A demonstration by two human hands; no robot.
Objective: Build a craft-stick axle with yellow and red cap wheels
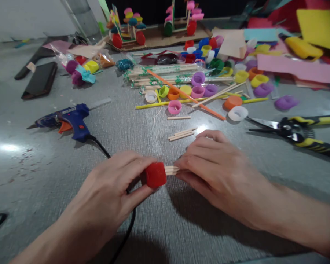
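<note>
In the lower middle of the frame, the left hand [111, 185] pinches a red piece [156, 175] between thumb and fingers. Just right of it, the right hand [221, 170] has its fingers pressed together around a small bundle of pale sticks [171, 170]. The left ends of the bundle meet the red piece; whether they enter it or only touch it, I cannot tell. A black cord [130, 223] runs under the left hand toward the bottom edge, across the grey worktop [27, 198].

Just beyond the right fingers, near the centre, lie a few short sticks [183, 134], with a single stick [179, 118] above them. At the right edge, a pair of yellow-and-black cutters [294, 132] lies with its blades parted. At left centre, a blue glue gun [81, 123] lies on its side, nozzle pointing left.

Further up, a long orange stick [209, 109] slants across a yellow stick [154, 105] among coloured bottle caps, near wrapped chopsticks [167, 69]. A dark phone [41, 80] lies at upper left, and coloured paper [302, 68] is heaped at upper right. Along the top, two colourful models [140, 37] with round red parts stand on cardboard [154, 42].
</note>
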